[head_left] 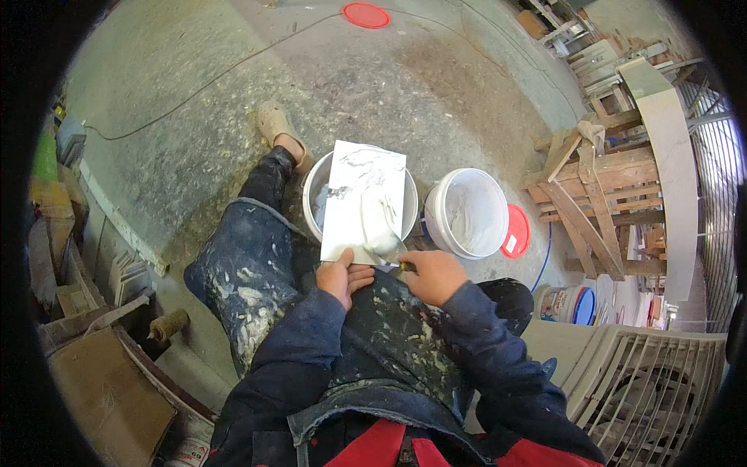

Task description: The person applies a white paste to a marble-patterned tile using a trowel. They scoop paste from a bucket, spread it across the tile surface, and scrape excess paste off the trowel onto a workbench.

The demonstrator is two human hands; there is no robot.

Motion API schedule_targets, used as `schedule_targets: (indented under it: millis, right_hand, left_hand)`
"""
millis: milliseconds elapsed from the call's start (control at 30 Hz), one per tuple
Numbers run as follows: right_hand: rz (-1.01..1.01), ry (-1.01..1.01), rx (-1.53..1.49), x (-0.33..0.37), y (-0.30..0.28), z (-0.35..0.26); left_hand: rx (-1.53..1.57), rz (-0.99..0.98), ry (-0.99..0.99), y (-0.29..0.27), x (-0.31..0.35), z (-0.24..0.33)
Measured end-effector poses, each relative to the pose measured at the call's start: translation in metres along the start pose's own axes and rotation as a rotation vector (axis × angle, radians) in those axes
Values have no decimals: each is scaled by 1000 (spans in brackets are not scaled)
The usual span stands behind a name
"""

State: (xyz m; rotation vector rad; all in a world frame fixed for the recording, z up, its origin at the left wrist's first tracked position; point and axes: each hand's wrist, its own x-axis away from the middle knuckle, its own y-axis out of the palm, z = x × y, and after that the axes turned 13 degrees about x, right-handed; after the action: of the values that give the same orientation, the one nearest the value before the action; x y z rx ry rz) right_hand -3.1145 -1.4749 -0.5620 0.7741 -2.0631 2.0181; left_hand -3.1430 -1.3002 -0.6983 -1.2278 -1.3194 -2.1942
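A white rectangular board (346,206) lies across the top of a white bucket (312,183) in front of me. Closed on the board's near edge is my left hand (342,279), thumb on top and fingers beneath. My right hand (436,275) grips a putty knife (393,252), its blade against the near right part of the board. Wet white paste (377,210) is heaped beside the blade, and grey streaks cross the board's far part. To the right stands a second white bucket (461,222) with white paste inside.
Red lids lie far ahead (366,14) and beside the second bucket (515,231). A cable (226,74) crosses the stained floor. Wooden trestles (595,175) stand right, near a blue-rimmed bucket (568,304) and a grille-fronted fan (654,389). Cardboard (113,397) and scraps lie left.
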Motion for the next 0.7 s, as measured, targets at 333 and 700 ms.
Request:
schedule_targets:
  millis: [333, 700]
  right_hand:
    - [85, 1, -73, -9, 26, 6]
    - [44, 186, -538, 1, 46, 3]
  left_hand:
    - [-1, -24, 6, -2, -4, -1]
    - [-42, -38, -9, -1, -5, -3]
